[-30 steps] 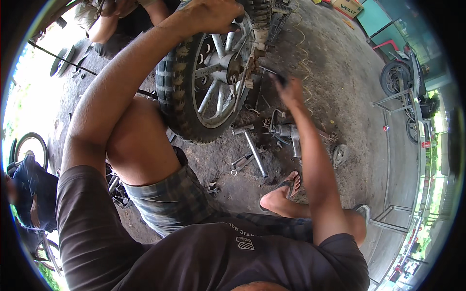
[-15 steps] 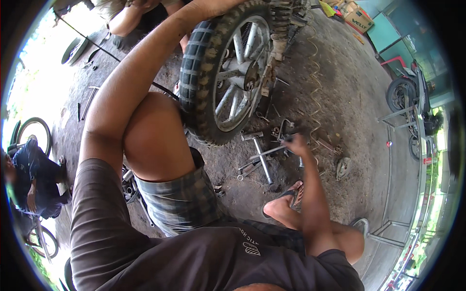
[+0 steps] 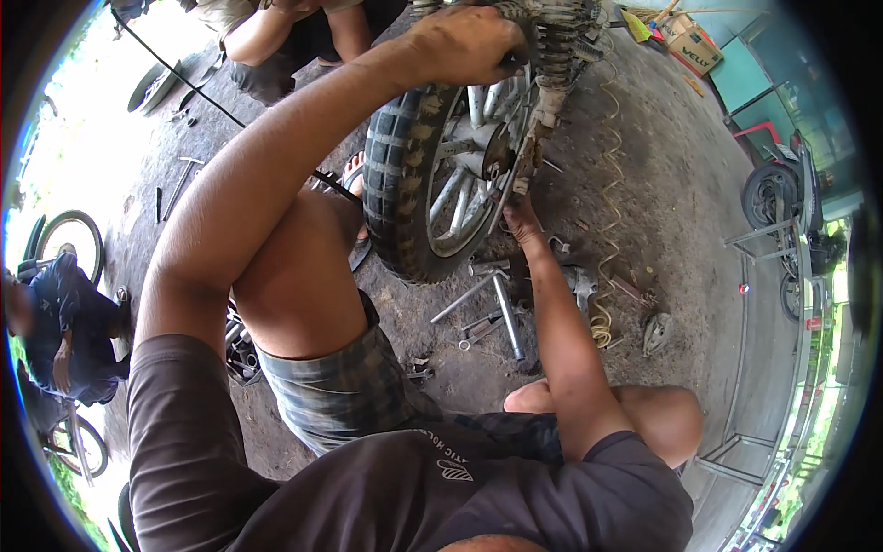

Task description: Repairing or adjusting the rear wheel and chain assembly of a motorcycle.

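A motorcycle wheel (image 3: 391,198) with a knobbly tyre and silver spokes stands upright before me. Over its top bends my left hand (image 3: 469,44), fingers curled round the tyre's upper edge. My right hand (image 3: 521,221) reaches to the lower end of a dirty swingarm (image 3: 526,166) beside the wheel. Its fingertips are partly hidden there, so I cannot make out whether they grip anything. Below this hand, a T-handle wrench (image 3: 509,317) lies on the ground next to a metal bar (image 3: 463,299) and several other tools.
A coiled air hose (image 3: 609,166) runs along the floor at the right. Another person's arm (image 3: 262,37) shows at the top left. A cardboard box (image 3: 690,44) stands far right, and a parked motorcycle (image 3: 773,195) is near a metal-framed bench (image 3: 736,451).
My right hand has left the tools on the ground and moved up and left to the swingarm. My left hand now shows fully at the tyre's top. The view has shifted slightly.
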Demonstrator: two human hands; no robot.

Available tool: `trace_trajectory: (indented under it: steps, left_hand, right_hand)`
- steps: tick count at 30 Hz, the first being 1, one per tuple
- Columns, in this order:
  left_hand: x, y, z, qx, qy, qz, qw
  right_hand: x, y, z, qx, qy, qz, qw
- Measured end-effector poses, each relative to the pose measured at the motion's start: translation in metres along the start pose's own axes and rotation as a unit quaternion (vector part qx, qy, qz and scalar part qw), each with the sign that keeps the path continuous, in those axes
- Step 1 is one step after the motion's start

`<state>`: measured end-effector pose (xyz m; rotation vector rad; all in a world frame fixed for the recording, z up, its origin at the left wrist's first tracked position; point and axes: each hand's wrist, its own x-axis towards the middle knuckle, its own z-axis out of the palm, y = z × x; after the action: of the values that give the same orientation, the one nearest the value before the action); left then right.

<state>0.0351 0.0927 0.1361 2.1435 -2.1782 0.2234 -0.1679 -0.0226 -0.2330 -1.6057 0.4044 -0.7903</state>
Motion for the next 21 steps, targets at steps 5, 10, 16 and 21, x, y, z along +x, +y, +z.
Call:
trace_trajectory:
  steps: [5,10,16,21]
  left_hand:
    - [-0.008,-0.001,-0.001,-0.028,0.022,-0.023,0.999]
    - [-0.01,-0.008,-0.008,-0.153,0.036,0.008,0.988]
    - [-0.004,-0.021,0.002,-0.156,0.122,0.048,0.979]
    - [-0.012,-0.047,0.01,-0.353,0.277,0.145,0.882]
  right_hand:
    - [0.018,-0.028,0.028,-0.069,-0.009,0.014,0.997]
    - [0.02,-0.027,0.032,-0.099,0.038,-0.059,0.993]
    - [0.028,-0.017,0.03,-0.116,0.019,-0.035,0.992]
    - [0.027,-0.006,0.024,-0.114,0.016,-0.028,0.993]
